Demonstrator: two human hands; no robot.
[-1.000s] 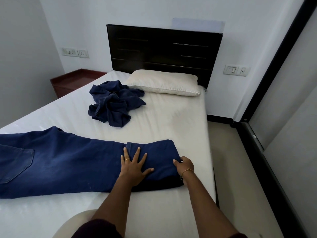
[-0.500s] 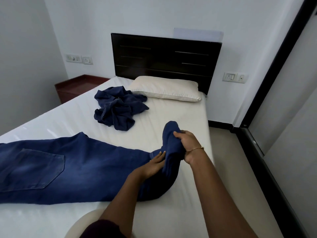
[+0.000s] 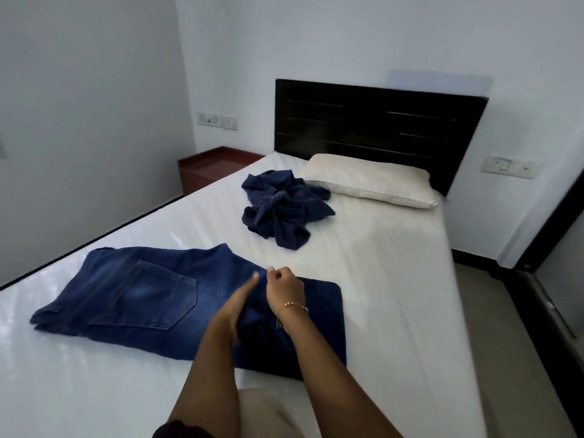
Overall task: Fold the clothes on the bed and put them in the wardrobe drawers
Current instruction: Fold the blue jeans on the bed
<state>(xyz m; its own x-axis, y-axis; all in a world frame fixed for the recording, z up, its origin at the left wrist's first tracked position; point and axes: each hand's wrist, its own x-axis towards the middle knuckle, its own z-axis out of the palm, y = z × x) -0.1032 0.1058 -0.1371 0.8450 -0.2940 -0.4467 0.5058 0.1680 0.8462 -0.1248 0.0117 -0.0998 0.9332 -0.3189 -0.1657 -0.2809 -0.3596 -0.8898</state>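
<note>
1. Well, the bed [image 3: 395, 279] fills most of the room, white sheet over it, dark headboard [image 3: 376, 124] at the far end.
2. Blue jeans [image 3: 142, 298] lie flat across the near part of the bed, back pocket up, the leg end folded over into a dark block on the right.
3. A cream pillow [image 3: 369, 181] rests against the headboard.
4. A crumpled navy garment [image 3: 281, 210] sits just beside the pillow, well apart from the jeans.
5. Her left hand [image 3: 237, 305] has straight fingers, edge-on over the fold.
6. Her right hand [image 3: 284, 289], bracelet at the wrist, has curled fingers above the fold; whether they pinch cloth I cannot tell.
</note>
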